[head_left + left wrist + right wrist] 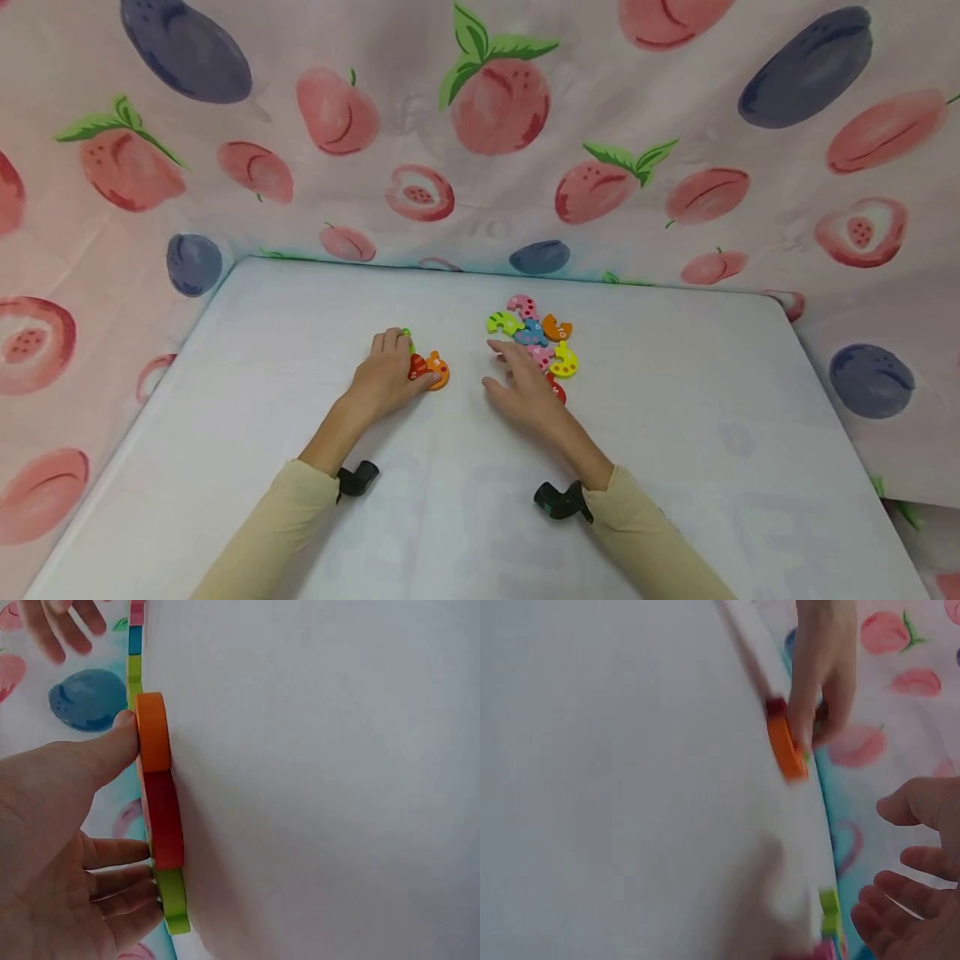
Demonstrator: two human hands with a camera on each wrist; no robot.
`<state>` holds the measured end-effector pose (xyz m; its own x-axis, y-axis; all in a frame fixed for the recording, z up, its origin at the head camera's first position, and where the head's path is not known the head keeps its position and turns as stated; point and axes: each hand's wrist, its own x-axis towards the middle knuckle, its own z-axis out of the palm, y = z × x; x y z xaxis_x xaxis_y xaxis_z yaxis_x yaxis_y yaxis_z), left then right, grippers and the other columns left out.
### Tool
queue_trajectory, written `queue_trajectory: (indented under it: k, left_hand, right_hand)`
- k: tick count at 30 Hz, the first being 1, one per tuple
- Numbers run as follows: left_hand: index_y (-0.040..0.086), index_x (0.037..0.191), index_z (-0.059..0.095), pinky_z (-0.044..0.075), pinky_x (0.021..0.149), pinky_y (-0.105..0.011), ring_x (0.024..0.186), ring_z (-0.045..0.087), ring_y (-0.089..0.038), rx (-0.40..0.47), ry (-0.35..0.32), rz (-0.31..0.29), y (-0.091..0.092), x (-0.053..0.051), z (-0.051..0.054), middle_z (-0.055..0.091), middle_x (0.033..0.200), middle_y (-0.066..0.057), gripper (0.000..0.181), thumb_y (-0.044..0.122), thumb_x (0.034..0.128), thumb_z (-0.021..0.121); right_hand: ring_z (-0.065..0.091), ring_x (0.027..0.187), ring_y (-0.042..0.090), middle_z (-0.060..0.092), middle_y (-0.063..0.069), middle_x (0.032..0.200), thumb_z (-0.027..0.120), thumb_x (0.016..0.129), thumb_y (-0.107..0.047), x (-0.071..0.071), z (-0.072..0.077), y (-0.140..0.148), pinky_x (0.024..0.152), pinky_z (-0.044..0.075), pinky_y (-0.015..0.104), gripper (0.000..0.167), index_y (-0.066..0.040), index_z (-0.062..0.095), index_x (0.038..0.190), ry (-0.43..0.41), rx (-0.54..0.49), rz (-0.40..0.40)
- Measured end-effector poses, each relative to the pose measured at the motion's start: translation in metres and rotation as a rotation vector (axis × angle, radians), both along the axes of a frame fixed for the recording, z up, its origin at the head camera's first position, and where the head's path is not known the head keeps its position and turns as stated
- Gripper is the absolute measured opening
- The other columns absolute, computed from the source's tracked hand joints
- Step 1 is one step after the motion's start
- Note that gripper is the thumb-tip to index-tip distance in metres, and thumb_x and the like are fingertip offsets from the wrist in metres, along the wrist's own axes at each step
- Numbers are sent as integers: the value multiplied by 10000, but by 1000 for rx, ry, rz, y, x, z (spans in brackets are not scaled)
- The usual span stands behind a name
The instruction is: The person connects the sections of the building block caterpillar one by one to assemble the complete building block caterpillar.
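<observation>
Orange, red and green toy pieces lie flat in a row under the left hand [386, 373]. Its thumb rests on the orange piece [154, 732], and its longer fingers reach over to the green piece [173, 896]. Between those two sits the red piece [165, 817], touching both. This hand is spread out, with its thumb well apart from the other fingers, and it presses on the pieces from above.

Over on the other side, the right hand [527, 390] has its fingers apart and holds nothing. It is right by a bunch of bright pieces and hides some of them. At the far end of the bunch is a spotty pink piece [522, 305]. Next come a stripy lime piece [501, 323], a blue piece [532, 333] in the middle and a dark orange piece [557, 328] on the right. Nearer are a yellow piece [566, 361] with dots, a second pink piece [542, 357] beside it, and a second red piece [557, 388] that peeks out past the hand.

All the pieces are on a white bench [450, 533]. Behind it hangs a pink cloth [420, 108] with big fruit on it. Both arms have tan sleeves [277, 525], and a small black gadget [359, 478] sits at each wrist.
</observation>
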<state>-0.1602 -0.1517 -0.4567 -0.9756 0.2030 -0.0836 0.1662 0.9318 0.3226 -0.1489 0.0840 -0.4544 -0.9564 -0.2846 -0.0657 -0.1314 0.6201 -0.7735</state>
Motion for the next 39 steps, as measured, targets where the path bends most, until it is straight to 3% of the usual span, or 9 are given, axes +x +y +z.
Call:
queue_trajectory:
  k: [4, 7, 10, 14, 18, 23, 30, 39]
  left_hand:
    - [-83, 1322, 429, 497, 973, -458, 1281, 356, -355, 41, -15, -3, -6, -3, 4, 394, 1398, -226, 722, 437, 886, 675]
    - [-63, 1303, 457, 474, 1004, -475, 1294, 364, -348, 58, -23, -8, -8, -8, 5, 387, 1426, -215, 655, 411, 900, 663]
    - [-79, 1304, 483, 473, 1016, -483, 1331, 379, -362, 32, -17, -26, -6, -9, 4, 379, 1458, -226, 621, 381, 917, 642]
    - [-135, 1289, 495, 480, 1012, -459, 1326, 432, -381, -50, 46, -51, 1, -5, 0, 427, 1416, -275, 573, 311, 950, 614]
    - [-158, 1211, 527, 508, 975, -441, 1261, 487, -378, -84, 120, -52, 8, 4, -4, 485, 1329, -300, 558, 321, 943, 629]
    - [-156, 1285, 489, 431, 1061, -464, 1390, 370, -428, -89, 72, -31, 14, 12, -3, 393, 1450, -336, 710, 412, 897, 663]
    - [-111, 1125, 597, 487, 1003, -453, 1249, 524, -416, -59, 120, -52, 18, 13, 2, 534, 1333, -302, 545, 328, 840, 748]
    - [-69, 1024, 639, 498, 978, -469, 1256, 547, -411, -65, 136, -53, 16, 11, 6, 578, 1309, -291, 509, 385, 824, 752]
  right_hand:
    - [512, 1183, 290, 546, 139, 1300, 649, 899, -203, -8, 2, 33, 1013, 474, 460, 532, -37, 475, 1373, 166, 226, -26]
    - [518, 1122, 312, 567, 169, 1218, 670, 884, -200, -12, -3, 52, 940, 508, 447, 508, 8, 494, 1313, 214, 338, -42]
    - [512, 1131, 331, 561, 188, 1232, 692, 871, -209, -14, -7, 61, 929, 517, 447, 504, 27, 520, 1282, 209, 396, -39]
    - [496, 1195, 346, 544, 191, 1304, 692, 874, -216, -17, -12, 63, 1000, 487, 464, 511, 25, 538, 1297, 201, 391, -45]
    - [509, 1155, 342, 574, 184, 1267, 694, 875, -227, -20, -13, 58, 969, 491, 457, 476, 11, 574, 1269, 221, 398, -44]
    - [498, 1159, 324, 591, 168, 1236, 701, 868, -221, -19, -14, 53, 956, 500, 433, 354, -4, 636, 1140, 232, 457, -28]
    - [515, 1033, 255, 632, 96, 1057, 716, 854, -205, -19, -12, 52, 811, 527, 355, 286, -45, 635, 1077, 212, 466, -13]
    - [513, 1077, 256, 625, 119, 1203, 713, 863, -217, -21, -10, 54, 862, 544, 359, 323, -34, 639, 1119, 178, 479, 39]
